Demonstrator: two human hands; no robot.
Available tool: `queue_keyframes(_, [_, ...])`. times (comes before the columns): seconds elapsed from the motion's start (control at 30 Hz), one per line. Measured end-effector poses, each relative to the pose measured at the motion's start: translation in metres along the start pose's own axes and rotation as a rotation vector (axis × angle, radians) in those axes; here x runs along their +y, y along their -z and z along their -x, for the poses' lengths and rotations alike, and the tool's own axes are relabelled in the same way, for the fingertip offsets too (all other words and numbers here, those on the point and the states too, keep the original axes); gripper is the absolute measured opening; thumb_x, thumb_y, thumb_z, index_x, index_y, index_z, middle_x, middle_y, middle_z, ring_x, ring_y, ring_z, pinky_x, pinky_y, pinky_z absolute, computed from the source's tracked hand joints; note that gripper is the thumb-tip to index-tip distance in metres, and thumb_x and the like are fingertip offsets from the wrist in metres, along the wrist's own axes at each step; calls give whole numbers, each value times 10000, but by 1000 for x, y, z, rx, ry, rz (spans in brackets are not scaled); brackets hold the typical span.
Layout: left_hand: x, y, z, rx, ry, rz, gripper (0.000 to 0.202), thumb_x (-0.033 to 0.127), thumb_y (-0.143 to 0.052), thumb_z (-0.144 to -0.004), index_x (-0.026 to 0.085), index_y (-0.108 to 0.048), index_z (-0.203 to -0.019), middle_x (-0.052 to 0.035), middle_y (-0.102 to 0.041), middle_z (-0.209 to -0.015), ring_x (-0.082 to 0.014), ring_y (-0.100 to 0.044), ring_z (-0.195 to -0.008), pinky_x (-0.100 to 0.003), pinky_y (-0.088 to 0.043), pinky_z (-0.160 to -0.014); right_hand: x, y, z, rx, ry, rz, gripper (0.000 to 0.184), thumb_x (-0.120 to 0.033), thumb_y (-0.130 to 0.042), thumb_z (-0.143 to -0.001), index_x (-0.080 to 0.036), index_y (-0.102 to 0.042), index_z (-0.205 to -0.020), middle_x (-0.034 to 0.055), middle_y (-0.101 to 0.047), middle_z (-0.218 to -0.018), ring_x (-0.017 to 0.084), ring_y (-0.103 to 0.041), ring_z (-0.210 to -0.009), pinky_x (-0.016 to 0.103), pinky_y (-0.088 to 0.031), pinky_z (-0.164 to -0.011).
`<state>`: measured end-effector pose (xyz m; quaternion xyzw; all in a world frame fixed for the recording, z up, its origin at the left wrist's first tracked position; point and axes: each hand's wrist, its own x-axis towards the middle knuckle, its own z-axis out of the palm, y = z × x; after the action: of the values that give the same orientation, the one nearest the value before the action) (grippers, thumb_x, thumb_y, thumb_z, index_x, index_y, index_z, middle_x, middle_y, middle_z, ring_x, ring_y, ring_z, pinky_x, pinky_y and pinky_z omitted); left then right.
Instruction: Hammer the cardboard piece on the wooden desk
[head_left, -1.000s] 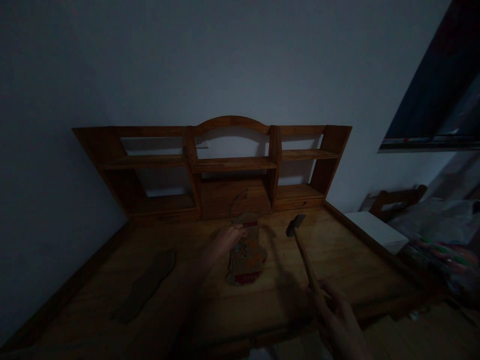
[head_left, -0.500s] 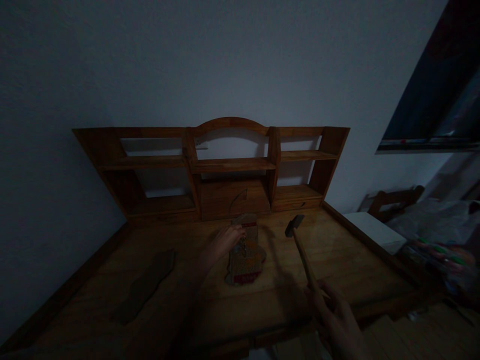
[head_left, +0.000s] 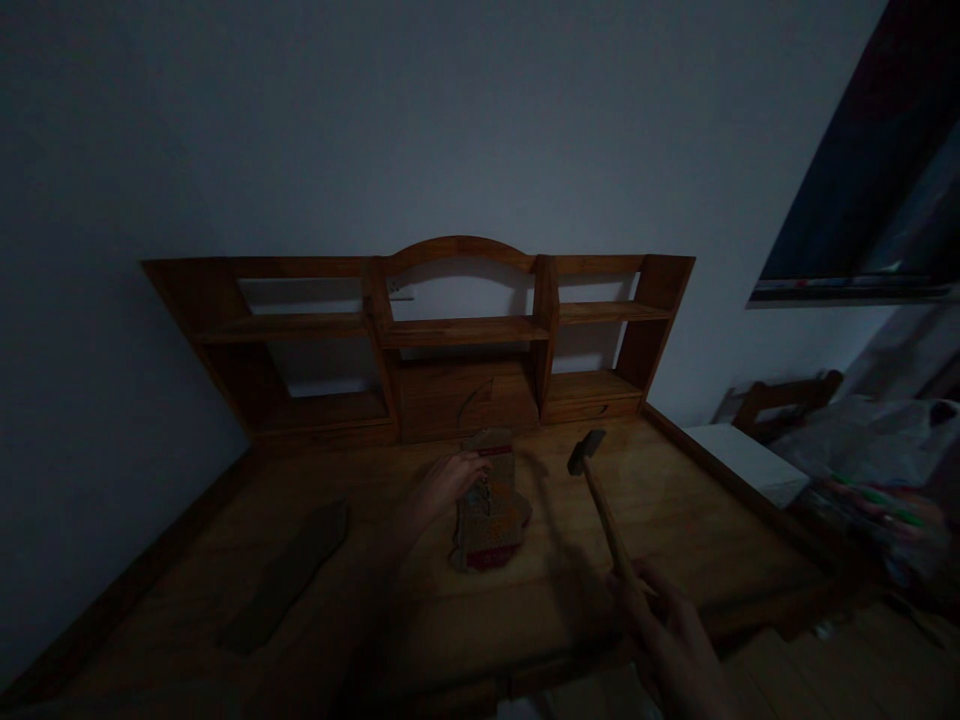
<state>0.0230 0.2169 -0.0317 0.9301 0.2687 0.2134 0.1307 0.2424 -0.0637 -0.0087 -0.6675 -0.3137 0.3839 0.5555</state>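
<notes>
My right hand is wrapped around the wooden handle of a hammer. Its dark metal head is raised above the right half of the desk. A torn piece of printed cardboard, brown with red bands, lies on the desk in the middle. My left hand rests at its left edge, with fingers bent and close together over the upper part. Dark marks show just below these fingertips. In the dim light I cannot make out what, if anything, is pinched there.
Another long piece of cardboard lies on the left of the wooden desk. A wooden shelf unit stands along its back against the wall. Beyond the right edge are a white surface, a chair back and plastic bags.
The view has shifted very slightly. Both hands, the hammer and the cardboard keep nearly the same places.
</notes>
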Motion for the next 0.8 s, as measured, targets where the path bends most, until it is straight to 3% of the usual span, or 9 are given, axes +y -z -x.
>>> queue_keyframes(0.13, [6, 4, 0, -1, 0, -29, 238, 246, -452, -923, 214, -613, -1096, -38, -588, -1155, -166, -545, -1033, -279, -424, -883, 4, 2, -2, -19, -70, 1, 589, -591, -647, -666, -149, -544, -1041, 66, -584, -761, 167, -539, -636, 235, -378, -478])
queue_keyframes(0.33, [12, 9, -1, -6, 13, -2, 224, 244, -450, -920, 205, -627, -1052, -36, -608, -1111, -167, -561, -985, -271, -431, -850, 1, -4, 4, 8, -113, -18, 587, -614, -564, -752, -184, -469, -1140, 17, -561, -746, 121, -468, -605, 205, -315, -471])
queue_keyframes(0.53, [10, 7, -3, 6, 17, 10, 203, 240, -484, -906, 217, -622, -1052, -17, -617, -1095, -165, -570, -969, -268, -430, -844, -7, -1, 6, -1, -22, 12, 524, -545, -686, -626, -141, -602, -950, 40, -546, -650, 117, -446, -524, 222, -328, -440])
queue_keyframes(0.7, [4, 4, -5, 15, -25, 5, 196, 242, -480, -910, 222, -620, -1046, -14, -614, -1089, -160, -568, -965, -262, -428, -834, -3, -2, 7, 10, -18, 34, 492, -538, -535, -796, -121, -566, -1055, 41, -561, -679, 89, -444, -483, 202, -330, -414])
queue_keyframes(0.8, [4, 5, -5, 27, -29, 5, 193, 254, -474, -914, 217, -621, -1033, -18, -615, -1077, -155, -572, -946, -262, -427, -825, 0, 1, 4, 24, -45, 51, 507, -496, -595, -764, -117, -545, -1098, 59, -587, -759, 87, -476, -492, 194, -344, -405])
